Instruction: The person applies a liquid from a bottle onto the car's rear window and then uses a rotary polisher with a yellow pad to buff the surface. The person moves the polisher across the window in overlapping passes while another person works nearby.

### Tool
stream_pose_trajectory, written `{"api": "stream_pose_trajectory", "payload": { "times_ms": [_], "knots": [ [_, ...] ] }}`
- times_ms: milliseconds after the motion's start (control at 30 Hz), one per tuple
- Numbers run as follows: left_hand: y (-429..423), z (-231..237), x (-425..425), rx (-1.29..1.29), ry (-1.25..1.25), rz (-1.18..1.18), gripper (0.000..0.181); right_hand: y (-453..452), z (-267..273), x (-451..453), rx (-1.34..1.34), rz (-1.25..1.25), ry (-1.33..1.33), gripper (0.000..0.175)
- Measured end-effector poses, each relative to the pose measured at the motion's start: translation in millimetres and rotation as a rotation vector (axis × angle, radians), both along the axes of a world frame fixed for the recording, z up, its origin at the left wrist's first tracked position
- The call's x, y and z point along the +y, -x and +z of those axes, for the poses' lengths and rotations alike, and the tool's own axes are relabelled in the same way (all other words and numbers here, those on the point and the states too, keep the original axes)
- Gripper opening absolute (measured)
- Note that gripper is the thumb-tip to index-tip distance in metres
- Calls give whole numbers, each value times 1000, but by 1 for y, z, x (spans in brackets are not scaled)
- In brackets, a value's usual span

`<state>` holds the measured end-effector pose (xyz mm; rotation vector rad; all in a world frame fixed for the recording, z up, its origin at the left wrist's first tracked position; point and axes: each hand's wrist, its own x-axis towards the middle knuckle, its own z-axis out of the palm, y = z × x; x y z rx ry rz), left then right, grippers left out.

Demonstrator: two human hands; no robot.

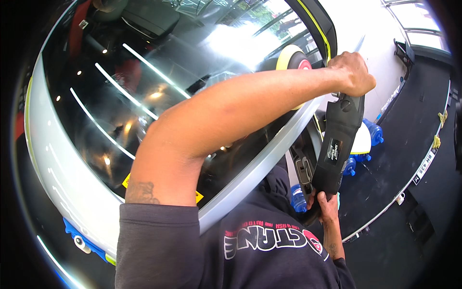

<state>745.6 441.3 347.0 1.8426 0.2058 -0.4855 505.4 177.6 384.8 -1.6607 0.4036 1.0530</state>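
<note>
My left hand [352, 72] is closed around the front end of a black Shine Mate car polisher [334, 144]. My left forearm crosses in front of a car's large dark glass pane [169, 39]. My right hand [327, 206] grips the polisher's rear handle, its fingers partly hidden. To the left of my left hand is a yellow foam pad [283, 57] with a black and red backing. The forearm covers part of this pad, and I cannot tell whether it touches the glass. A pale, smooth pillar [252, 173] borders the pane close to my body.
White bodywork [75, 166] curves along the left. Blue water jugs [373, 132] stand on the black floor [393, 141] at right. A pale strip [382, 213] crosses that area, with a lettered plate [424, 168] and yellow cloths [436, 141] along it. Yellow stickers [199, 197] mark the glass.
</note>
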Motion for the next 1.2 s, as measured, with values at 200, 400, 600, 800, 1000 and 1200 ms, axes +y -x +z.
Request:
{"api": "stream_pose_trajectory", "payload": {
  "times_ms": [200,400,600,800,1000,1200],
  "knots": [
    [2,3,16,3,72,52,26,-12,-3,6,-5,-29,-29,69],
    [-7,-8,55,-176,36,169,28,-47,2,36,-56,126,-16,53],
    [-27,-29,119,-340,50,204,28,-93,15,80,-80,259,30,21],
    [-58,-48,191,-904,-398,-21,33,-149,25,116,-77,384,217,43],
    [-69,-35,233,-627,-395,117,33,-194,18,141,-112,436,158,29],
    [-46,-13,247,-407,159,419,31,-198,26,139,-429,531,268,53]
  ]
}}
